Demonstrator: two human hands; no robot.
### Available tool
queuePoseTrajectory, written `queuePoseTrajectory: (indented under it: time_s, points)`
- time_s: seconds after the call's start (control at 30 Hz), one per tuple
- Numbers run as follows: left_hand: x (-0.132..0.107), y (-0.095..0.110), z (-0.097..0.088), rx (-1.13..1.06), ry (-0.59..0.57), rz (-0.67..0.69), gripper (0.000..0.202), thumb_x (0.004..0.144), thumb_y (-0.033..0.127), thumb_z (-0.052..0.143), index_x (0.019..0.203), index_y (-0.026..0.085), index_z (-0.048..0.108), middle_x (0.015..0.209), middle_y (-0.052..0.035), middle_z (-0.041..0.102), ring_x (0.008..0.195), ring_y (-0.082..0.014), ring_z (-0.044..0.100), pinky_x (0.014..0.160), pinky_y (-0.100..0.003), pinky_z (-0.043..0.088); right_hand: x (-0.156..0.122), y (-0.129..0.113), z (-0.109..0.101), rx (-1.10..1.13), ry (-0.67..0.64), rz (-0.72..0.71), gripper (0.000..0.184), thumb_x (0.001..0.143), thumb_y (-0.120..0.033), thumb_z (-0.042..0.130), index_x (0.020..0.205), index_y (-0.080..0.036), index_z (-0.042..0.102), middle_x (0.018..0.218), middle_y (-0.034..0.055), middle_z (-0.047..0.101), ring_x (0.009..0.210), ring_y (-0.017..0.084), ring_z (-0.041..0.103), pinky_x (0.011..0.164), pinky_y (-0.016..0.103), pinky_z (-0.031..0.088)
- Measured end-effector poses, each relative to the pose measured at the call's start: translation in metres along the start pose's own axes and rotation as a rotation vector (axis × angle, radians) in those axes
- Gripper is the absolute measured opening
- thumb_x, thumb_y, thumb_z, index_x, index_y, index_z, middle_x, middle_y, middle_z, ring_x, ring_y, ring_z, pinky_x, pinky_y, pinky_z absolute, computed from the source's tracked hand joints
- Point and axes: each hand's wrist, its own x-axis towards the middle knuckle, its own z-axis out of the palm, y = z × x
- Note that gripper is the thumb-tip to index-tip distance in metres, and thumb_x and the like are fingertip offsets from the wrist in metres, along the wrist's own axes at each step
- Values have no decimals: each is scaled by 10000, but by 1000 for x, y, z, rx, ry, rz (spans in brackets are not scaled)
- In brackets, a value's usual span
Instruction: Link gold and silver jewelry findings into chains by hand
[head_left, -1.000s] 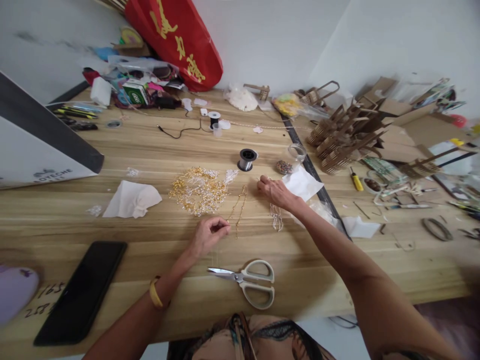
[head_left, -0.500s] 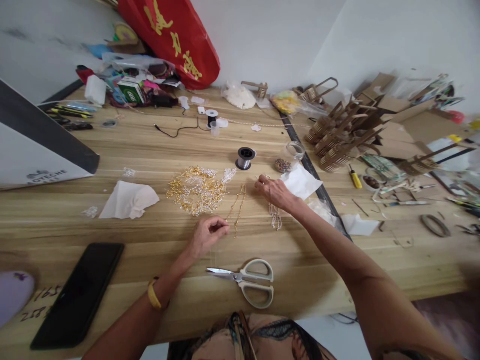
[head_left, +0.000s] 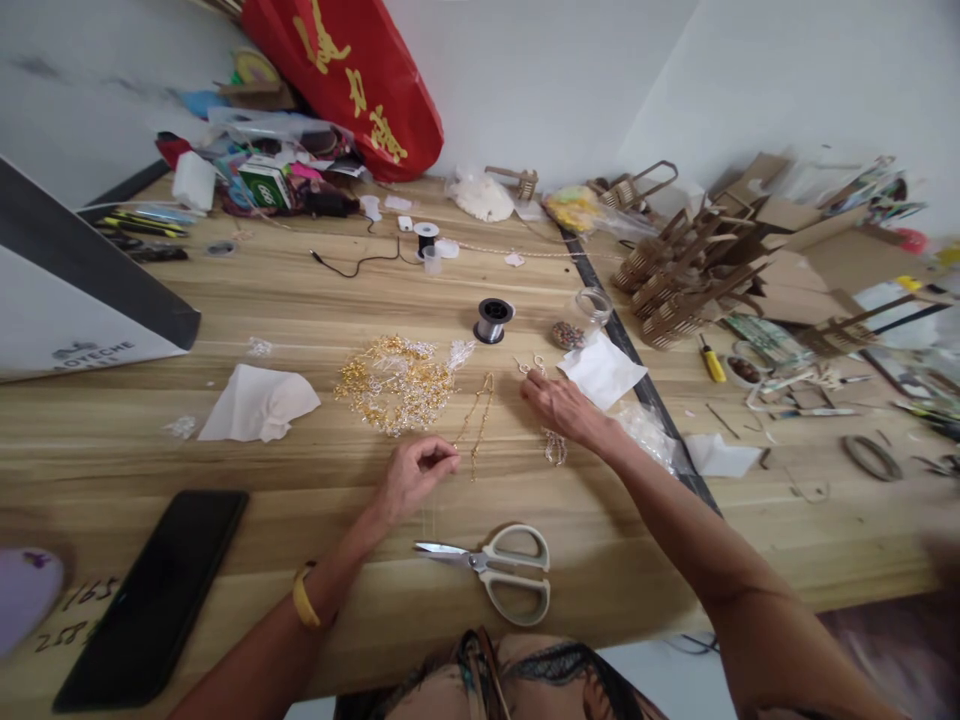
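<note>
My left hand is closed in a pinch on one end of a gold beaded chain, which lies in a narrow loop on the table. Fine, nearly invisible threads hang below that hand. Over clear beaded strands, my right hand has its fingers bent down and together; what they hold, if anything, is hidden. Small white loops lie just beyond its fingertips. Left of the chain is a tangled pile of gold and clear beaded strands. Scissors with cream handles lie partly open, nearer my body.
A wire spool stands behind the chain. Beside my right hand are white paper, a clear jar and a plastic bag. A black phone lies front left. Small woven baskets crowd the back right.
My right hand has moved slightly right and down, uncovering the small white loops. My left hand keeps its pinch in the same place.
</note>
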Motion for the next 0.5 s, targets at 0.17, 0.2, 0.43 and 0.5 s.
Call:
queuePoseTrajectory:
  time_s: [0.17,0.2,0.43,0.5]
  points:
    - [-2,7,1,14,-21,-37,150,730,283,599,712,138,632,638,-27,661,611,-136,596,601,-238,464,-26,-17,0,102,-6,-24,201,965,-154,317,953,-154,518,982,75,555,687,130,534,520,252,218]
    - [-2,8,1,20,-24,-39,150,729,283,598,706,139,630,635,-26,660,609,-136,595,601,-238,462,-29,-19,0,119,-10,-24,201,966,-155,322,947,-156,522,974,72,558,687,129,533,519,251,211]
    - [-1,8,2,36,-18,-52,160,727,293,594,693,141,628,625,-23,651,602,-135,582,600,-240,456,-30,-16,-1,155,-16,5,212,949,-128,346,951,-154,556,956,74,575,733,137,546,528,251,223]
    - [-1,7,2,35,-17,-52,164,726,299,595,695,141,628,631,-24,651,605,-133,579,597,-238,455,-26,-13,0,147,0,25,231,950,-127,333,978,-154,561,970,80,574,744,142,545,541,250,248]
